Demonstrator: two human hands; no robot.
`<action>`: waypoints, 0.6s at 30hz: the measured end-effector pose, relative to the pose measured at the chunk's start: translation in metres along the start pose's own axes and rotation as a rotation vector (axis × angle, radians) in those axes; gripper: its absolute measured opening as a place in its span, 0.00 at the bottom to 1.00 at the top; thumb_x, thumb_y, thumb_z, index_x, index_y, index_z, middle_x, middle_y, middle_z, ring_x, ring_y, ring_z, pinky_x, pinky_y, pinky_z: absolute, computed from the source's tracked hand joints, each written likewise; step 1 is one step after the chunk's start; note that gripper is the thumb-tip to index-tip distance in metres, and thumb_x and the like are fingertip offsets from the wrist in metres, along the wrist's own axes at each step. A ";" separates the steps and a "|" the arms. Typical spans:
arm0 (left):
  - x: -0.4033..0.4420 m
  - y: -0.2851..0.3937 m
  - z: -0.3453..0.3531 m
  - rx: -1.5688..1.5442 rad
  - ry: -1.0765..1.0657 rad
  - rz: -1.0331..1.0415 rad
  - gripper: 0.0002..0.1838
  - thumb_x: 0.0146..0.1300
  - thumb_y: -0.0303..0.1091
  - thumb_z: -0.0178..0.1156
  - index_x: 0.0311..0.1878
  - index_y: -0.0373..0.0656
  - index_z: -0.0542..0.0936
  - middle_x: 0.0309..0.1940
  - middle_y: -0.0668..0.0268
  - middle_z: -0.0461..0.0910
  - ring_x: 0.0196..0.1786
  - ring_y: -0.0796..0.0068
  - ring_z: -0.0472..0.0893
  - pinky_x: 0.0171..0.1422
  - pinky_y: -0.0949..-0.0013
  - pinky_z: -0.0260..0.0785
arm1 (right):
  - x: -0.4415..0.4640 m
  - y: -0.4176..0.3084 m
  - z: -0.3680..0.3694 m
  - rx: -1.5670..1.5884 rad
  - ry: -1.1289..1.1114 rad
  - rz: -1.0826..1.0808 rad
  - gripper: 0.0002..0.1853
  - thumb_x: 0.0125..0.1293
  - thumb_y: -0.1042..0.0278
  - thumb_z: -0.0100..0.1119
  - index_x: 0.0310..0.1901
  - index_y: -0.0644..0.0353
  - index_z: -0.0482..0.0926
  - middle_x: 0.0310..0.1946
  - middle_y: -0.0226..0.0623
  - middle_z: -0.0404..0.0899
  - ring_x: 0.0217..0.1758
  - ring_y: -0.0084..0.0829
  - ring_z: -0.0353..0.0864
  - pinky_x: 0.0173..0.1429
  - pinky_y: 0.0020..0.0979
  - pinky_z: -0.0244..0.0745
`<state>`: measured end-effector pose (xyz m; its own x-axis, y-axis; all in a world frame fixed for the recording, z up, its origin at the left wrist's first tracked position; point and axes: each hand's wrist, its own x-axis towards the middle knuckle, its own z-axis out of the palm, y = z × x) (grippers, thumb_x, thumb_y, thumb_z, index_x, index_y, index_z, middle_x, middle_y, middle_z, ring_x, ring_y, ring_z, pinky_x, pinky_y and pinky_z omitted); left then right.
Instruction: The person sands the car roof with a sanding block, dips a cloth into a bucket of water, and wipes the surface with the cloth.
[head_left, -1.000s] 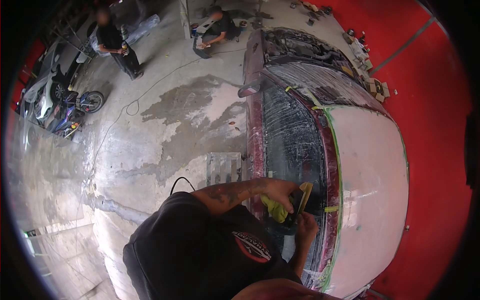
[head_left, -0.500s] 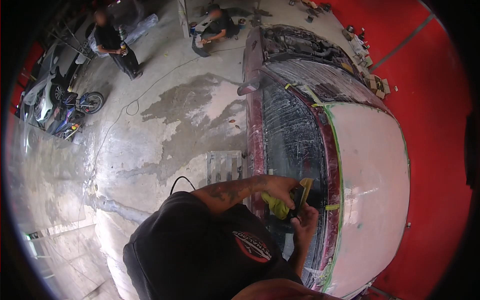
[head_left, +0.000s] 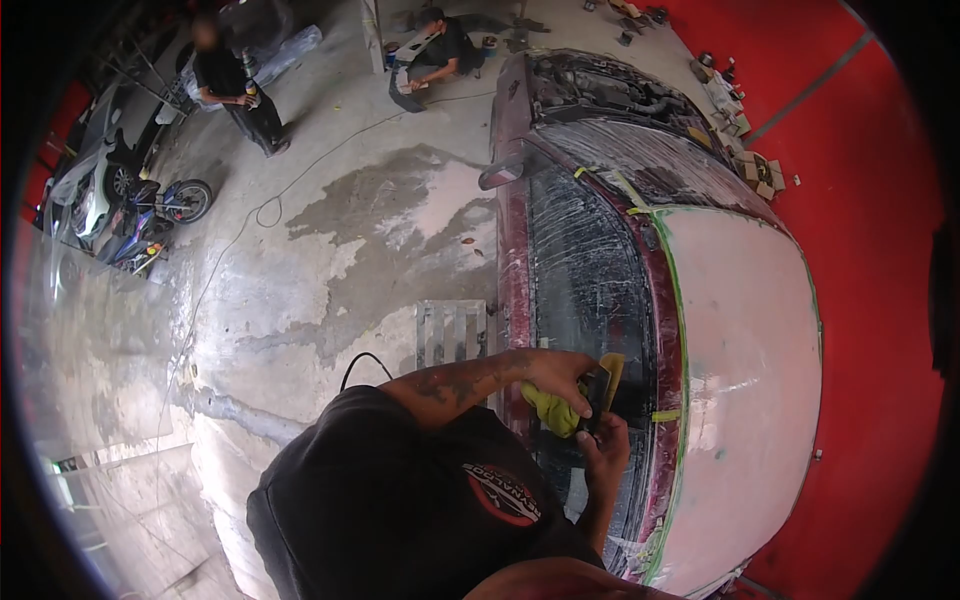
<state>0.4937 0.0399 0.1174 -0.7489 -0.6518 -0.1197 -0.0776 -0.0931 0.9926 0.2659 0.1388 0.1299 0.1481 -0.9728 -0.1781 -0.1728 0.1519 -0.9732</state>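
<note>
My left hand (head_left: 562, 378), at the end of the tattooed forearm, is closed on a dark block (head_left: 597, 396) with a tan sheet (head_left: 613, 368) along one side, like a sanding block. A yellow-green cloth (head_left: 550, 410) is bunched beneath that same hand. My right hand (head_left: 606, 452) has its fingers closed at the block's lower end. Both hands are over the side window (head_left: 590, 270) of a dark red car, whose glass is streaked with whitish residue. Whether the block touches the glass, I cannot tell.
The car's pale pink roof (head_left: 745, 350) is edged with green tape. A metal step platform (head_left: 450, 330) stands beside the car. A cable (head_left: 270, 205) crosses the concrete floor. One person (head_left: 235, 90) stands far off; another (head_left: 445, 55) crouches. A motorcycle (head_left: 150, 215) is at left.
My right hand has shifted slightly left, and its fingers are more curled around the block's end. My left hand keeps the block and cloth in nearly the same place.
</note>
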 end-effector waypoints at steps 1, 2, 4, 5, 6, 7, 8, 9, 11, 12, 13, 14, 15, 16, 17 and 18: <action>0.001 -0.003 0.001 -0.008 0.009 0.001 0.27 0.54 0.42 0.74 0.52 0.34 0.81 0.44 0.57 0.86 0.48 0.69 0.84 0.54 0.64 0.75 | 0.000 0.001 -0.001 0.001 -0.001 0.001 0.26 0.54 0.71 0.73 0.54 0.62 0.74 0.47 0.34 0.78 0.51 0.27 0.77 0.61 0.32 0.70; 0.002 -0.006 0.002 -0.016 0.018 0.003 0.27 0.53 0.43 0.75 0.51 0.34 0.82 0.44 0.57 0.86 0.48 0.69 0.84 0.54 0.64 0.75 | 0.000 0.003 -0.003 -0.044 0.004 -0.010 0.25 0.55 0.72 0.73 0.53 0.62 0.75 0.46 0.33 0.78 0.51 0.26 0.77 0.61 0.32 0.70; 0.005 -0.014 0.004 0.010 0.037 0.005 0.28 0.53 0.44 0.75 0.52 0.34 0.81 0.45 0.57 0.86 0.48 0.69 0.84 0.54 0.64 0.75 | -0.002 0.002 -0.003 -0.088 0.009 -0.020 0.23 0.55 0.72 0.72 0.52 0.62 0.76 0.46 0.33 0.78 0.50 0.26 0.77 0.60 0.31 0.70; 0.006 -0.017 0.005 0.036 0.057 0.008 0.30 0.53 0.45 0.75 0.53 0.34 0.80 0.45 0.57 0.86 0.49 0.69 0.84 0.54 0.64 0.75 | -0.003 -0.002 -0.002 -0.105 0.014 -0.026 0.22 0.55 0.72 0.72 0.52 0.62 0.76 0.46 0.33 0.79 0.50 0.26 0.77 0.60 0.31 0.71; 0.005 -0.014 0.005 0.037 0.057 0.006 0.30 0.53 0.45 0.75 0.53 0.34 0.80 0.45 0.57 0.86 0.49 0.69 0.84 0.54 0.64 0.75 | -0.003 -0.004 0.000 -0.121 0.020 -0.031 0.21 0.55 0.72 0.72 0.51 0.62 0.77 0.45 0.32 0.79 0.50 0.26 0.77 0.60 0.31 0.71; 0.003 -0.007 0.004 -0.009 0.017 -0.010 0.36 0.52 0.48 0.76 0.58 0.32 0.78 0.48 0.55 0.84 0.51 0.66 0.84 0.57 0.65 0.75 | -0.003 -0.004 0.001 -0.120 0.021 -0.030 0.21 0.55 0.72 0.72 0.51 0.62 0.77 0.45 0.32 0.79 0.50 0.26 0.77 0.60 0.31 0.71; 0.002 -0.003 0.003 -0.056 -0.022 -0.026 0.42 0.50 0.51 0.76 0.62 0.30 0.75 0.51 0.52 0.83 0.54 0.63 0.83 0.59 0.65 0.74 | -0.004 -0.004 0.002 -0.076 0.023 -0.026 0.21 0.55 0.72 0.72 0.50 0.62 0.77 0.45 0.32 0.79 0.49 0.25 0.77 0.60 0.31 0.71; 0.002 -0.004 0.004 -0.056 -0.023 -0.027 0.42 0.50 0.51 0.76 0.62 0.30 0.75 0.51 0.52 0.83 0.54 0.63 0.83 0.59 0.65 0.74 | -0.004 -0.004 0.003 -0.031 0.025 -0.022 0.20 0.55 0.72 0.72 0.49 0.62 0.78 0.44 0.31 0.79 0.49 0.25 0.78 0.60 0.31 0.71; 0.003 -0.005 0.005 -0.033 -0.008 -0.007 0.36 0.53 0.47 0.76 0.60 0.36 0.76 0.48 0.56 0.85 0.50 0.68 0.84 0.55 0.64 0.75 | -0.004 0.004 -0.002 -0.031 0.006 -0.018 0.22 0.56 0.73 0.71 0.52 0.62 0.76 0.46 0.32 0.79 0.50 0.25 0.77 0.60 0.31 0.71; 0.004 -0.004 0.005 -0.033 -0.009 -0.007 0.36 0.53 0.47 0.76 0.60 0.36 0.76 0.48 0.56 0.85 0.50 0.68 0.84 0.55 0.64 0.75 | -0.004 0.002 -0.001 -0.033 -0.013 -0.014 0.23 0.56 0.73 0.70 0.54 0.61 0.74 0.47 0.33 0.79 0.51 0.25 0.77 0.60 0.32 0.71; 0.004 -0.002 0.005 -0.018 -0.018 -0.008 0.36 0.54 0.48 0.75 0.61 0.37 0.76 0.48 0.56 0.85 0.50 0.67 0.83 0.55 0.63 0.75 | -0.004 -0.001 0.001 -0.032 -0.013 -0.014 0.23 0.56 0.73 0.70 0.54 0.61 0.74 0.47 0.33 0.79 0.51 0.25 0.77 0.60 0.32 0.71; 0.005 -0.001 0.005 -0.004 -0.026 -0.010 0.36 0.55 0.49 0.74 0.62 0.37 0.76 0.48 0.56 0.85 0.50 0.67 0.83 0.55 0.63 0.75 | -0.004 -0.005 0.006 0.056 0.032 -0.060 0.26 0.57 0.75 0.68 0.58 0.61 0.71 0.50 0.36 0.77 0.52 0.26 0.76 0.60 0.31 0.71; 0.007 0.000 0.006 -0.003 -0.024 -0.010 0.36 0.55 0.49 0.74 0.62 0.37 0.76 0.48 0.56 0.85 0.50 0.67 0.83 0.55 0.63 0.75 | -0.003 -0.009 0.009 0.145 0.075 -0.105 0.29 0.58 0.76 0.66 0.62 0.60 0.68 0.53 0.39 0.76 0.54 0.27 0.76 0.60 0.31 0.71; 0.009 0.000 0.009 0.029 0.057 0.011 0.35 0.59 0.51 0.71 0.62 0.38 0.76 0.48 0.57 0.84 0.50 0.68 0.83 0.55 0.64 0.75 | -0.004 -0.003 0.005 0.145 0.071 -0.105 0.29 0.58 0.76 0.66 0.62 0.60 0.68 0.53 0.39 0.76 0.54 0.27 0.76 0.60 0.31 0.71; 0.012 0.000 0.011 0.062 0.139 0.032 0.34 0.62 0.54 0.68 0.63 0.38 0.76 0.48 0.58 0.84 0.50 0.70 0.83 0.54 0.65 0.75 | -0.005 0.007 -0.003 0.092 0.177 -0.080 0.31 0.61 0.73 0.64 0.66 0.59 0.65 0.57 0.41 0.73 0.55 0.31 0.77 0.61 0.34 0.71; 0.016 -0.004 0.011 0.061 0.141 0.031 0.34 0.62 0.54 0.68 0.63 0.38 0.76 0.48 0.58 0.84 0.50 0.70 0.83 0.54 0.65 0.75 | -0.006 0.014 -0.010 0.038 0.284 -0.054 0.33 0.64 0.71 0.61 0.69 0.58 0.62 0.61 0.44 0.71 0.55 0.35 0.77 0.61 0.38 0.72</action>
<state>0.4745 0.0382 0.1116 -0.6518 -0.7535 -0.0861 -0.0991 -0.0280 0.9947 0.2524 0.1450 0.1184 -0.1230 -0.9889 -0.0835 -0.1345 0.0999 -0.9859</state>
